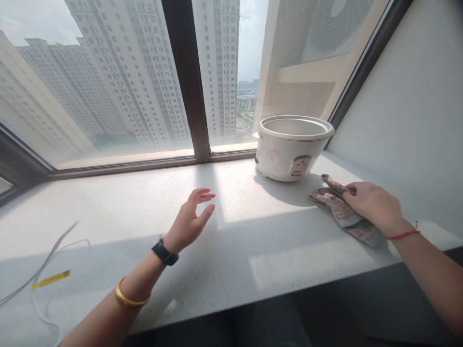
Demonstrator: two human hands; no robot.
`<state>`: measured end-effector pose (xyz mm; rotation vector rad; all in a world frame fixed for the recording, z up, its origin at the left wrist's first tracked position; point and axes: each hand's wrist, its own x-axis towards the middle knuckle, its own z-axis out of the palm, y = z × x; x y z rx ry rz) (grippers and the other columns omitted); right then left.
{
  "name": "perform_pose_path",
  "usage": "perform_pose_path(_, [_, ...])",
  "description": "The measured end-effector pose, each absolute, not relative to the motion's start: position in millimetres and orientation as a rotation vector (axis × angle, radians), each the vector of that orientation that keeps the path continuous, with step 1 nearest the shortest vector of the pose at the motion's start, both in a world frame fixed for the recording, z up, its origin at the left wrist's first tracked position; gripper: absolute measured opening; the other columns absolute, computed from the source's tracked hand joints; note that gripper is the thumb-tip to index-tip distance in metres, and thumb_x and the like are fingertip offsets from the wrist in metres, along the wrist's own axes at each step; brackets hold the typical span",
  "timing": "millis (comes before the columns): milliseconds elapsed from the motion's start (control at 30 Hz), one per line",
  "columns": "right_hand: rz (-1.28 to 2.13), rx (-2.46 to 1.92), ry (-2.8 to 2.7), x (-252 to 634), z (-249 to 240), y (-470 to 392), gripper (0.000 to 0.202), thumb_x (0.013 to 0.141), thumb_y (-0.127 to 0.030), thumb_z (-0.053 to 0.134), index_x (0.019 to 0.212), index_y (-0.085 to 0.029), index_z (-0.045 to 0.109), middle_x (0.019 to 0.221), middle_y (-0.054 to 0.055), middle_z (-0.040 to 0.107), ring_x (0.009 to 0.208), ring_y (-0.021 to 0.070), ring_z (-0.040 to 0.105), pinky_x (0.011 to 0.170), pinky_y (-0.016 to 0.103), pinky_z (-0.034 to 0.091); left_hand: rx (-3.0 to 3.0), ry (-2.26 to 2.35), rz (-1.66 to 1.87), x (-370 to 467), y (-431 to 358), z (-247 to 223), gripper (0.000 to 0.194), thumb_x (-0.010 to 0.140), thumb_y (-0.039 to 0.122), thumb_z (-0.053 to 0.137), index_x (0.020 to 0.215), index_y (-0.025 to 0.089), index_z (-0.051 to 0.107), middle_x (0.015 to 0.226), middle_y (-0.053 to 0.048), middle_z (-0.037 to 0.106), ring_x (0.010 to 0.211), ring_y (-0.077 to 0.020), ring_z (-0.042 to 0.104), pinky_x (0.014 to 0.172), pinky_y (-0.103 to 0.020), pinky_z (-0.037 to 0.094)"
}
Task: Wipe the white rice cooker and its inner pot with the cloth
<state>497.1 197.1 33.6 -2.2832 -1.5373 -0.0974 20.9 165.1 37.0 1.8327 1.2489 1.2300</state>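
Note:
My right hand (374,205) pinches one edge of a crumpled brown-and-grey patterned cloth (340,212), which lies on the white windowsill (231,260) near the wall. Part of the cloth is hidden under my fingers. Just behind it, against the window, stands a white rice cooker (280,156) without a lid, its open top facing up and its switch panel (299,166) towards me. My left hand (190,219) is open over the middle of the sill, thumb and fingers apart, with nothing in it. It is well to the left of the cooker and touches neither cooker nor cloth.
A grey-white cable (47,260) with a yellow tag (50,279) lies at the left of the sill. Brown window frames (186,77) border the back, and a white wall (408,111) closes the right side. The sill's front edge drops off into shadow.

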Motion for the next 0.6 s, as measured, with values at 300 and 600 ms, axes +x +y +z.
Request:
perform_pose_path(300, [-0.167,-2.233,-1.969,445.3,15.5,163.9,0.058,0.087,-0.070,0.044,0.123,-0.033,0.069,0.133,0.011,0.060,0.115,0.0427,0.057,0.087,0.056,0.049,1.919,1.462,1.206,-15.7,162.9,26.4,0.034,0.094,0.041,0.056,0.119,0.018,0.056,0.113,-0.012,0.071,0.106,-0.0266,0.067,0.092,-0.052,0.055])
perform_pose_path(600, [-0.139,-2.219,-1.646,482.1,5.5,184.1,0.073,0.069,-0.072,0.063,0.117,-0.018,0.064,0.114,0.026,0.065,0.110,0.0584,0.055,0.082,0.071,0.043,2.024,1.462,1.202,-13.4,160.0,30.5,0.030,0.094,0.039,0.055,0.114,0.017,0.061,0.112,-0.011,0.072,0.105,-0.0242,0.068,0.087,-0.044,0.059])
